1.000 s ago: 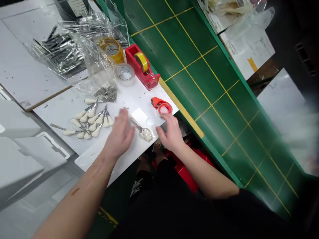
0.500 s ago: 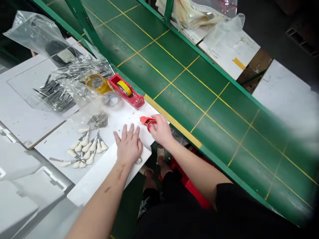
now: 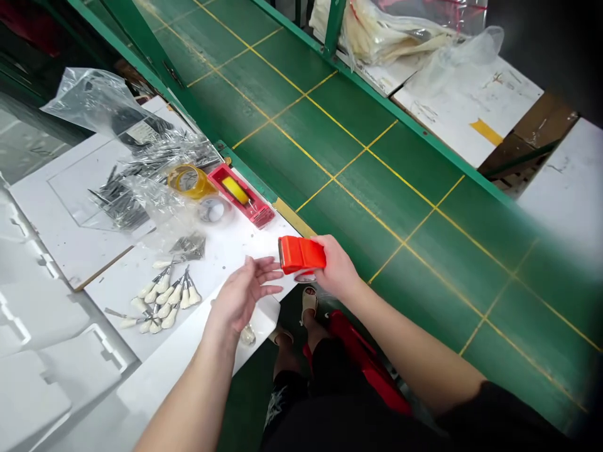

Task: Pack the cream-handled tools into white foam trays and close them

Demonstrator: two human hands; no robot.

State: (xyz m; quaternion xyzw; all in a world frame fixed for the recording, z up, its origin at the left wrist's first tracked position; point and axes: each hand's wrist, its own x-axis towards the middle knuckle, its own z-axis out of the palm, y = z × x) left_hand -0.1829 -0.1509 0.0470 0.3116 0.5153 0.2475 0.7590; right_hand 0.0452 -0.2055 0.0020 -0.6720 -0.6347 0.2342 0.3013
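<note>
R hand (image 3: 336, 267): clamped on red tape disp. (image 3: 301, 252)
L hand (image 3: 242, 295): fingers apart, nr its L end
Long axis: R-L, twd L fingers

Legible text: none in view.
Pale label (image 3: 141, 132) on dark packet (image 3: 162, 125): markings too small to read.
Far white board (image 3: 452, 119): dark marks, not decipherable as letters or numbers.
</note>
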